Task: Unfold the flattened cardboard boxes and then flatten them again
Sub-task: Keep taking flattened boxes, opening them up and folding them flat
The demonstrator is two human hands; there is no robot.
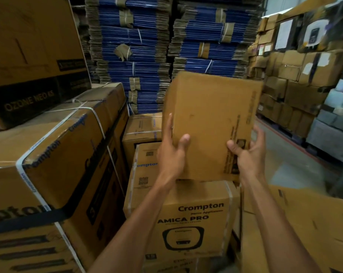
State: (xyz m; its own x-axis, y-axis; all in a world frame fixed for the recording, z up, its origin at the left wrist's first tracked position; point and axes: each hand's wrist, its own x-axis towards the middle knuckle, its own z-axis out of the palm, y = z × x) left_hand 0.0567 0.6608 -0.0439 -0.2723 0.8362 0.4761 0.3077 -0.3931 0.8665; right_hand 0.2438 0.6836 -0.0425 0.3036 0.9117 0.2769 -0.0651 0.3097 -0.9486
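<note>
Pinch grip on the cardboard box (212, 119) — left hand (171, 154) at its left edge, right hand (247, 152) at its right.

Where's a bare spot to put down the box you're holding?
The grey floor aisle right of the brown cardboard box is bare, and the flat cardboard sheets nearer offer a top. Left and ahead, strapped printed cartons and blue-edged cardboard stacks crowd everything.

One head-worn camera looks forward and down, close to the held cardboard box (210, 119).
</note>
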